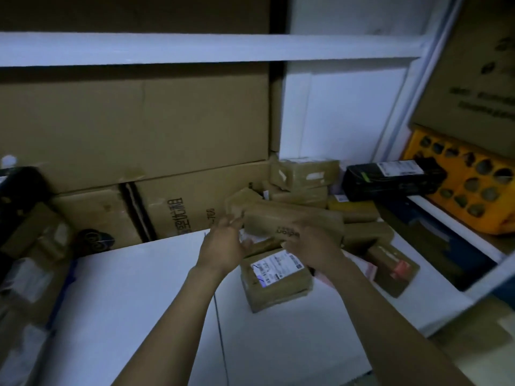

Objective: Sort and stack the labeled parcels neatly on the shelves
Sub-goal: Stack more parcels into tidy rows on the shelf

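Big cardboard cartons (133, 126) fill the shelf's back. On the white shelf board (145, 288) lies a labeled parcel (276, 277). Above it, the left hand (224, 243) and right hand (312, 250), fingers spread, hold a brown parcel (292, 224) between them.

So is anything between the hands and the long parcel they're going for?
No. Left hand and right hand flank the long parcel atop the pile; nothing lies between. Contact is blurred.

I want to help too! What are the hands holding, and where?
Both hands hold one long brown taped parcel: left hand at its left end, right hand under its front edge.
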